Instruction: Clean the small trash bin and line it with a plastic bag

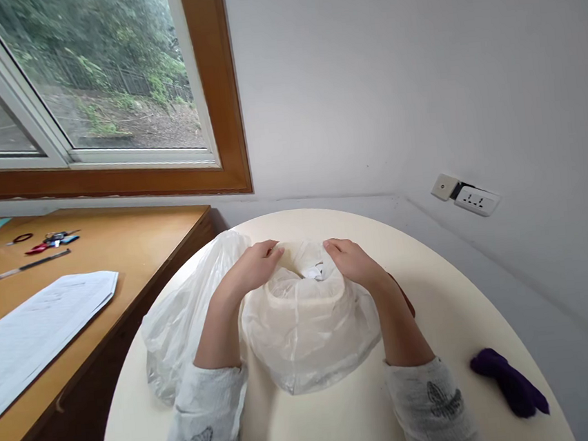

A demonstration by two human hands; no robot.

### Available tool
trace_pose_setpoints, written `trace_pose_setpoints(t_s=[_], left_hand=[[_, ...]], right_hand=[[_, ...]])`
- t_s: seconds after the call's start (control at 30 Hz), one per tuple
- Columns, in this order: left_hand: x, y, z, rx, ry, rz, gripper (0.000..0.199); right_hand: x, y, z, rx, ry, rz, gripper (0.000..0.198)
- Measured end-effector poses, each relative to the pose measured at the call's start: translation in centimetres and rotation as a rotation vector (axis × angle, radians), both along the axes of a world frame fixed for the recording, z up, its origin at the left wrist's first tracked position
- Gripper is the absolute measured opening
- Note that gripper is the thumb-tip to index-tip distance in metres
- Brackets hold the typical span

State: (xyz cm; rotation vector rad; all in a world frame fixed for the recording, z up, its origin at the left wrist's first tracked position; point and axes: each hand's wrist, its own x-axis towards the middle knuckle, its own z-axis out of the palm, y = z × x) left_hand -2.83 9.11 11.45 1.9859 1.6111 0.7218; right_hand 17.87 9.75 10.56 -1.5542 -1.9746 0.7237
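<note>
From the middle of our view, at 9 o'clock, a wooden desk [159, 226] carries a small bunch of red, blue and metallic bits [57, 238] and a dark pen [31, 265]; white paper sheets [45, 334] lie on it nearer us, between 8 and 9 o'clock. Between 10 and 11, a window [124, 77] looks out on greenery. At 8 o'clock, on a rounded cream table [324, 429], slumps a translucent plastic bag [189, 321]; we cannot tell whether it holds anything. Just beside it is our left hand [254, 266], its thumb and fingers grasping a whitish liner [312, 354] at the rim of a pale container [307, 302]. That container stands at 6 o'clock on the table, between our forearms, mouth upward. The liner covers its rim and hangs in loose, see-through folds around its outside, and down in the mouth we glimpse a white scrap [311, 273] with dark marks, too small to identify. At 4 o'clock, our right hand [352, 260] grips the opposite side of the rim, thumb and fingers closed over the liner. Farther right, at 3 o'clock, a wall socket [473, 198] tilts slightly; at 4 o'clock, near the table's edge, lies a crumpled purple cloth [512, 380].
</note>
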Motion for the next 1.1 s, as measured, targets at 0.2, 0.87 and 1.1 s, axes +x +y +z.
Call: trace_pose_setpoints(t_s=[0.2, 0.87, 1.1], left_hand=[[-0.1, 0.0, -0.2, -0.014, -0.042, -0.021, 0.030], [0.7, -0.8, -0.3, 0.018, 0.020, 0.134, 0.026], [0.4, -2.7, 0.6, -0.009, 0.201, 0.168, 0.016]], right_hand=[[0.0, 0.0, 0.0, -0.025, 0.004, -0.018, 0.031], [-0.2, -0.4, -0.1, 0.173, 0.058, -0.124, 0.032], [-0.4, -6.7, 0.6, 0.664, 0.154, 0.116, 0.028]])
